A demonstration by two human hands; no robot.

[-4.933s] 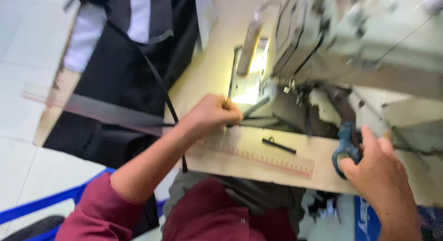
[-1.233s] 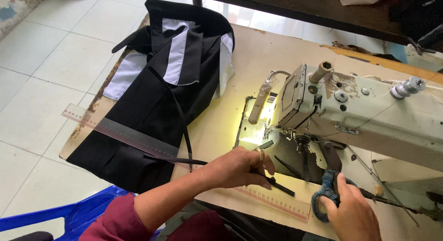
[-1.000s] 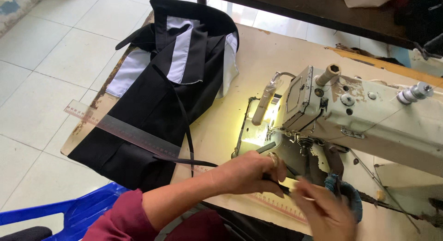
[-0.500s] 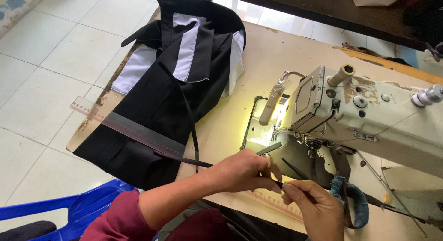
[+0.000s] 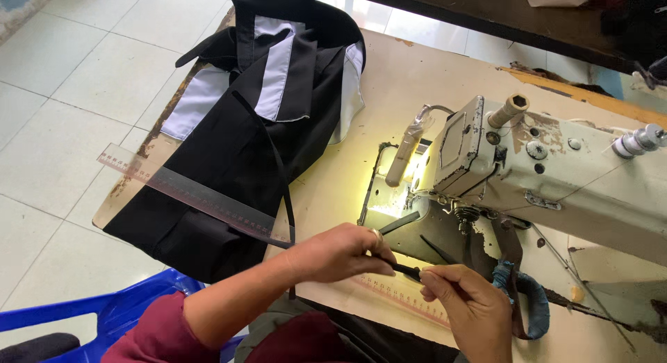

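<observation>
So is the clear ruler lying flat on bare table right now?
No, the clear ruler rests across the black garment, one end jutting past the table edge.

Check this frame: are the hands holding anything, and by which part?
Both hands pinch a narrow black fabric strip: left hand and right hand grip it at its end, fingertips close together.

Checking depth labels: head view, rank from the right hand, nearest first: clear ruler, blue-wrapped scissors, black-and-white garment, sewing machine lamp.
From the right hand:
1. Blue-wrapped scissors, just right of it, hanging at the wrist.
2. Sewing machine lamp, up and slightly left, above the lit plate.
3. Clear ruler, far left, across the dark cloth.
4. Black-and-white garment, its white panels at the top left.
</observation>
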